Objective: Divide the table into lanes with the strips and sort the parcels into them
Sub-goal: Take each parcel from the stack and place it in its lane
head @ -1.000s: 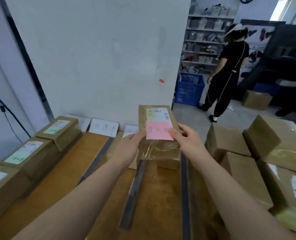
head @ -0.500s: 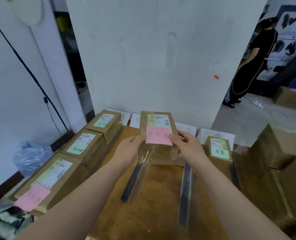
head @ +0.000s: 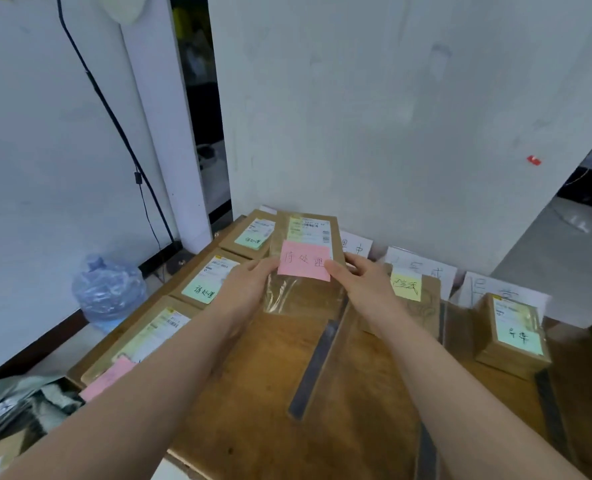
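A brown parcel point(head: 306, 237) hung above the bench point(head: 270, 393), long axis pointing to the wall point(head: 391, 133), the left hand point(head: 249, 285) and right hand point(head: 360, 284) gripping its sides with curled fingers point(head: 334, 270). Its likely lane, the row of parcels point(head: 206, 282) at left, lay nearer the left hand.

A pale wall panel point(head: 391, 116) rises directly behind the wooden table point(head: 270, 393) and bears a small red mark point(head: 534, 160). A second white wall point(head: 45, 168) at left carries a black cable point(head: 114, 123) running diagonally downward. A dark gap point(head: 201, 133) separates the two. A translucent blue water bottle point(head: 109, 292) stands near the dark skirting point(head: 27, 349). Grey floor point(head: 547, 265) shows at right. Lighting is diffuse.
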